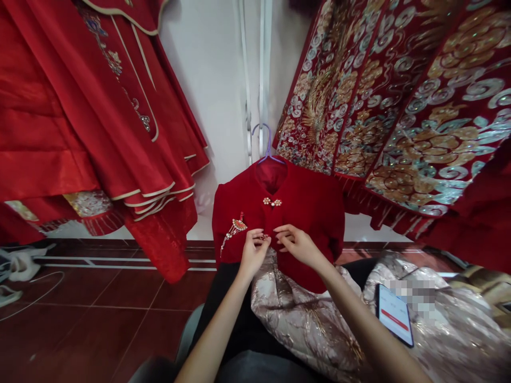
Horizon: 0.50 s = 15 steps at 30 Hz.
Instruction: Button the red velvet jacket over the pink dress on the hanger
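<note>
A dark red jacket [307, 197] on a purple hanger [268, 151] lies upright before me, its lower part over my lap. A beaded clasp [272, 202] joins its front below the collar. On the left side of the chest sits a fan-shaped brooch [238, 225] with a dangling strand. My left hand [256, 247] pinches a small beaded clasp [264, 238] lower on the front opening. Across from it, my right hand [297, 244] has its fingers curled in on the jacket's other front edge; the fingertips partly hide what they grip.
Red garments [159, 133] hang on the left, and an embroidered, sequined garment [383, 106] hangs on the right. Shiny patterned fabric [303, 314] covers part of my lap, with a phone [394, 315] lying on it to the right. White shoes [24, 266] stand on the tiled floor at far left.
</note>
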Tool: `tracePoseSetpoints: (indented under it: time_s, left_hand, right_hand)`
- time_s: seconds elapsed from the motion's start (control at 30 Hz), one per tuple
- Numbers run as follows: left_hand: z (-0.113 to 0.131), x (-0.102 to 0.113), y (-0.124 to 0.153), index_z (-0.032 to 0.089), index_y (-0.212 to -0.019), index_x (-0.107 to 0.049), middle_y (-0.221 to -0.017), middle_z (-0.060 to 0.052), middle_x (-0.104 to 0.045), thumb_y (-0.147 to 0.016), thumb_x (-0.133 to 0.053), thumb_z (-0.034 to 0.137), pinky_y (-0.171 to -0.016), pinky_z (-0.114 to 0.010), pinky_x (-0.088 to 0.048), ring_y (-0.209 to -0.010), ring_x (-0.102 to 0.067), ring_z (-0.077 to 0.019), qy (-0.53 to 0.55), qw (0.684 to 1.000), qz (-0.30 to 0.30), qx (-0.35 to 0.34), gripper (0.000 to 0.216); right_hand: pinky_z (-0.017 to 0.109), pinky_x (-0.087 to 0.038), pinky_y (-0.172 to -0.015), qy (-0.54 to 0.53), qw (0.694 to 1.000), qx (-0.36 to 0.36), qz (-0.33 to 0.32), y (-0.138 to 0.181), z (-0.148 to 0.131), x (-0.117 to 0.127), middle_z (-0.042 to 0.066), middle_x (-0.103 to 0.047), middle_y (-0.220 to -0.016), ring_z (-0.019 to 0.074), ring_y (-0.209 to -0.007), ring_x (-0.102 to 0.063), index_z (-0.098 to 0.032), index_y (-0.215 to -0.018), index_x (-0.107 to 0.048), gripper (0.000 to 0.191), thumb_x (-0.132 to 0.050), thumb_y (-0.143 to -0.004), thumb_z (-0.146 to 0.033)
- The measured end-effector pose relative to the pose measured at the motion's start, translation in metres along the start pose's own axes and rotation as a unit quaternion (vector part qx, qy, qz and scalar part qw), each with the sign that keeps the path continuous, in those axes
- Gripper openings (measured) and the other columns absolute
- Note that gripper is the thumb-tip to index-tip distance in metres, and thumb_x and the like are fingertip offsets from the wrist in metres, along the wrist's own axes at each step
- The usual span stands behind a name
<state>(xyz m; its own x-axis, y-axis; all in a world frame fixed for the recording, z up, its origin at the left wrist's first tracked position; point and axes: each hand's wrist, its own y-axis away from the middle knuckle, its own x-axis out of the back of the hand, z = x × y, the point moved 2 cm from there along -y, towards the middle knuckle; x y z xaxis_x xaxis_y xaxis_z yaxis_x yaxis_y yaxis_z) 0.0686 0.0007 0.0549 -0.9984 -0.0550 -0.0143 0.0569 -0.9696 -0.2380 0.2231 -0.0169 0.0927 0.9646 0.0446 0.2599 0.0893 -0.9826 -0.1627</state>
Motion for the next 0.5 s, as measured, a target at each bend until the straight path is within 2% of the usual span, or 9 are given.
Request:
tracePoseSetpoints:
  time_s: [0.07, 0.13, 0.3, 0.43, 0.5]
  left_hand:
    - [0.003, -0.001, -0.002, 0.016, -0.096, -0.059, -0.081, -0.002, -0.061, -0.071, -0.071, 0.032, -0.069, -0.027, -0.048, -0.068, -0.057, -0.0118, 0.018, 0.999, -0.03, 0.025, 0.032]
    - [0.009, 0.002, -0.003, 0.015, -0.09, -0.063, -0.077, -0.002, -0.063, -0.072, -0.07, 0.036, -0.069, -0.027, -0.048, -0.069, -0.059, -0.0132, 0.032, 0.998, -0.039, 0.029, 0.028]
    - [0.025, 0.017, -0.001, 0.014, -0.082, -0.069, -0.07, -0.003, -0.068, -0.077, -0.062, 0.048, -0.066, -0.031, -0.052, -0.064, -0.063, -0.0167, 0.066, 0.996, -0.018, 0.057, 0.035]
    - [0.032, 0.029, -0.006, 0.015, -0.083, -0.069, -0.076, -0.004, -0.068, -0.073, -0.069, 0.041, -0.069, -0.032, -0.053, -0.069, -0.064, -0.0171, 0.021, 1.0, 0.0, -0.005, 0.028]
    - [0.031, 0.037, -0.013, 0.017, -0.09, -0.067, -0.089, -0.006, -0.067, -0.071, -0.071, 0.037, -0.074, -0.031, -0.052, -0.079, -0.063, -0.0171, -0.041, 0.996, 0.049, -0.065, 0.028]
  right_hand:
    - [0.031, -0.058, -0.07, 0.013, 1.0, 0.011, 0.01, -0.001, 0.007, -0.009, 0.005, -0.063, -0.089, 0.0152, -0.081, -0.065, -0.017, -0.101, -0.057, 0.024, -0.058, -0.08, -0.029]
    - [0.032, -0.056, -0.076, 0.004, 0.999, 0.03, 0.019, -0.002, 0.009, -0.019, 0.006, -0.064, -0.089, 0.0152, -0.082, -0.065, -0.017, -0.101, -0.054, 0.028, -0.061, -0.079, -0.032]
    - [0.03, -0.055, -0.07, -0.048, 0.996, 0.045, 0.061, -0.003, -0.005, -0.036, 0.004, -0.062, -0.086, 0.0155, -0.078, -0.064, -0.02, -0.098, -0.048, 0.037, -0.068, -0.073, -0.039]
    - [0.027, -0.053, -0.063, -0.026, 0.994, 0.068, 0.079, -0.006, -0.02, -0.044, 0.0, -0.06, -0.077, 0.014, -0.068, -0.062, -0.02, -0.094, -0.05, 0.031, -0.068, -0.073, -0.034]
    - [0.026, -0.053, -0.063, -0.007, 0.994, 0.077, 0.083, -0.008, -0.025, -0.045, 0.0, -0.06, -0.076, 0.0131, -0.066, -0.061, -0.02, -0.096, -0.054, 0.028, -0.066, -0.074, -0.032]
